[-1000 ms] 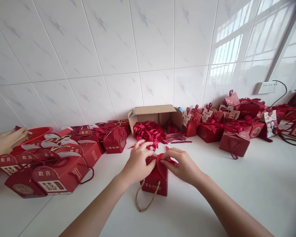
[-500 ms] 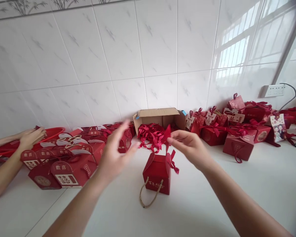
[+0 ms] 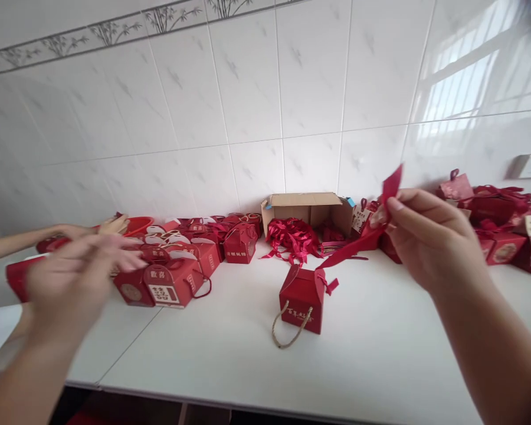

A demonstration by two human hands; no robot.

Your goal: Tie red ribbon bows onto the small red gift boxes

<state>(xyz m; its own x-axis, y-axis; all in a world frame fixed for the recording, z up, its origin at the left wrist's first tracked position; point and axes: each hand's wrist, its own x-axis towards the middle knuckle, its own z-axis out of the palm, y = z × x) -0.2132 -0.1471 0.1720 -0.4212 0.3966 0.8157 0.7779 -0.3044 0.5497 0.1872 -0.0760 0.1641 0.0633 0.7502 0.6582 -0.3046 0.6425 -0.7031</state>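
Note:
A red gift box with a rope handle stands on the white table, a ribbon bow at its right top edge. Up to the right, my right hand pinches a red ribbon that stretches down toward the box top. My left hand is raised at the left, blurred by motion, in front of the other boxes; whether it holds anything is too smeared to tell. Behind the gift box, an open cardboard box holds a heap of red ribbons.
Rows of red boxes stand at the left and more at the right. Another person's hands are by a red basin. The table's front edge crosses below.
My right hand has moved right and up, drawing the ribbon out from the box. My left hand has swung far to the left. The view has shifted left.

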